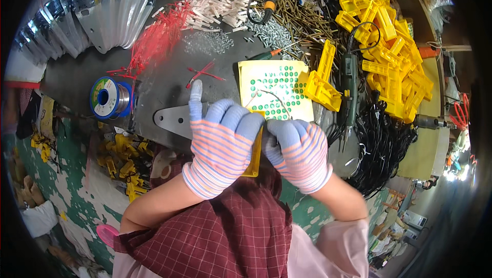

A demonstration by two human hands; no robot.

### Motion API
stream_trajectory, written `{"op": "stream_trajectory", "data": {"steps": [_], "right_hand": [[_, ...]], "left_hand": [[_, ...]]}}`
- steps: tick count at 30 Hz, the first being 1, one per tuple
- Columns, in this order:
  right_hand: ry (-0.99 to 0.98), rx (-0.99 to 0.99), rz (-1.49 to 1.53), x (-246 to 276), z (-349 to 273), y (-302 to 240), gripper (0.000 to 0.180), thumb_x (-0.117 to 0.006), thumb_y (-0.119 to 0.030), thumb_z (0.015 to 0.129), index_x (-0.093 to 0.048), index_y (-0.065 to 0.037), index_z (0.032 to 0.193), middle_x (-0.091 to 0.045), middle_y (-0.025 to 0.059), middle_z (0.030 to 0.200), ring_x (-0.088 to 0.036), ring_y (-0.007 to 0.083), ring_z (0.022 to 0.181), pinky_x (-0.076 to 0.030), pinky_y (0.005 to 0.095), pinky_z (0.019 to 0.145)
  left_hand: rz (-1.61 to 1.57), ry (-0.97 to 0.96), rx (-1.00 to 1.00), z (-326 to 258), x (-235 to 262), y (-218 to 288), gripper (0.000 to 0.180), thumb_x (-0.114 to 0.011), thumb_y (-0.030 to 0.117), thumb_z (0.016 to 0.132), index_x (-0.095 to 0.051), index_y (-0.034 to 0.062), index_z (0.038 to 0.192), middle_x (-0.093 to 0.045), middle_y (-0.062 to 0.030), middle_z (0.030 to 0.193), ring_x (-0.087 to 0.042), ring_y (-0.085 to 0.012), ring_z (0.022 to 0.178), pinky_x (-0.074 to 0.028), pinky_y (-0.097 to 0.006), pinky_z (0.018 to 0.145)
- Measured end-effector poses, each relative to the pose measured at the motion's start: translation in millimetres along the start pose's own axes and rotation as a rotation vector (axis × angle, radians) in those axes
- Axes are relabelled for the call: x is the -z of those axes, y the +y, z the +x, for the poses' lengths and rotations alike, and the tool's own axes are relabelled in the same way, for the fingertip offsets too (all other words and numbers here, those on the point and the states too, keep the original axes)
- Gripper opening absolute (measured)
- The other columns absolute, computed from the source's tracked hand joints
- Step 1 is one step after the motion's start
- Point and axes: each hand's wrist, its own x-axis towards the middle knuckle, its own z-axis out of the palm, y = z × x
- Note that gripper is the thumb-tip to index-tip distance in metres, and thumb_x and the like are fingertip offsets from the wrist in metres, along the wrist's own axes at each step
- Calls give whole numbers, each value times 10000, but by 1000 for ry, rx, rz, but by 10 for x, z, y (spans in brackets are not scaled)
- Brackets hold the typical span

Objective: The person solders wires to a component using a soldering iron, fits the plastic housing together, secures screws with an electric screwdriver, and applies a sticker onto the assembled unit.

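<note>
The dark grey table (164, 91) carries a round blue plastic wire spool (114, 98) left of the fingers (231, 116), a pale-yellow green-dotted sheet (274, 85) just beyond them, and yellow plastic frames (392, 55) heaped farther right.

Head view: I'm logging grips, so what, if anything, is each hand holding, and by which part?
The left hand appears to hold a yellow plastic piece by its upper part; what the right hand holds, if anything, is hidden.
</note>
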Motion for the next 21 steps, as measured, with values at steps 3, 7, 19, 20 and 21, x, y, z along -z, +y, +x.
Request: {"op": "stream_trajectory", "data": {"steps": [3,7,19,20,21], "right_hand": [[-330,-371,521,148,193,149,165,-675,-191,808,-657,-39,870,-620,92,634,-615,220,558,-512,347,552],[-702,-867,1075,308,558,312,196,-690,-186,827,-677,9,836,-652,45,656,-558,89,509,-429,233,468],[-259,383,-84,213,258,269,195,-682,-212,782,-637,-89,926,-608,104,681,-624,311,610,-492,413,559],[-148,495,-114,219,238,268,216,-685,-237,776,-633,-95,931,-592,110,672,-620,322,607,-494,435,580],[-147,490,-119,206,222,279,216,-685,-237,776,-633,-95,931,-592,110,672,-620,322,607,-494,435,580]], "left_hand": [[-36,-23,2,31,-31,-48,175,-688,166,726,-655,134,895,-590,-27,835,-588,-225,861,-242,-647,1126],[-35,83,-74,0,-44,-83,186,-702,164,722,-661,143,902,-582,-12,779,-600,-209,810,-243,-684,1110],[-355,-118,16,162,73,-168,177,-683,214,723,-676,114,868,-605,-84,903,-590,-272,916,-358,-598,1026],[-593,-241,171,172,80,-179,191,-681,227,718,-680,108,868,-608,-97,914,-585,-295,931,-377,-563,1001],[-459,-225,111,186,89,-153,192,-701,235,717,-686,114,866,-606,-92,987,-566,-315,995,-358,-540,1002]]}}
